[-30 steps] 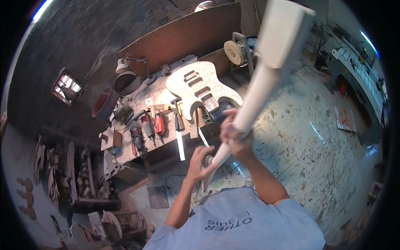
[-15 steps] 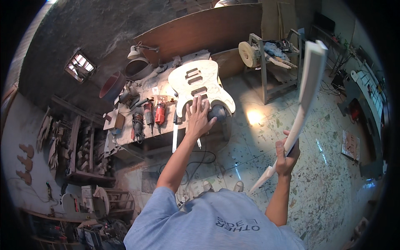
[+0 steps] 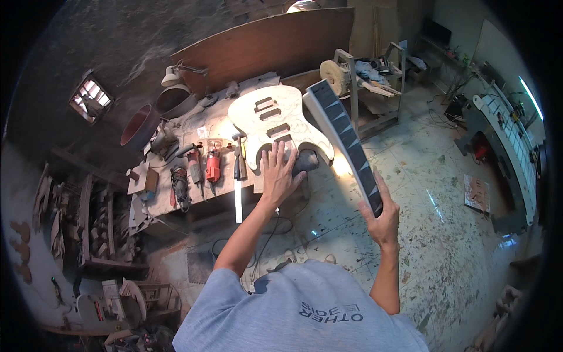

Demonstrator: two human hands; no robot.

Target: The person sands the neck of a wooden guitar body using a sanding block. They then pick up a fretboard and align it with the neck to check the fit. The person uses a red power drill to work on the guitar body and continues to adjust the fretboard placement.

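A pale wooden guitar body [image 3: 296, 120] with dark cut-out cavities lies on the workbench. My left hand [image 3: 280, 176] rests on its near end, fingers outstretched and apart, beside the neck pocket. Under and beside that hand's thumb is a dark rounded object [image 3: 306, 162] whose kind I cannot make out. In my right hand [image 3: 382, 216] is a guitar neck [image 3: 345, 138], gripped near its lower end. Its dark fretboard with pale triangular inlays faces me, and it slants up and left, its far end beside the body's right edge in view.
On the workbench [image 3: 170, 202], left of the body, lie a hammer [image 3: 238, 159], a red power tool [image 3: 213, 167] and other hand tools. A white strip [image 3: 238, 202] juts over the bench's front edge. A wooden stand [image 3: 355, 97] with a round wheel is behind the neck.
My right hand has turned the guitar neck and swung its upper end left toward the body, so the fretboard now shows. My left hand stays on the guitar body.
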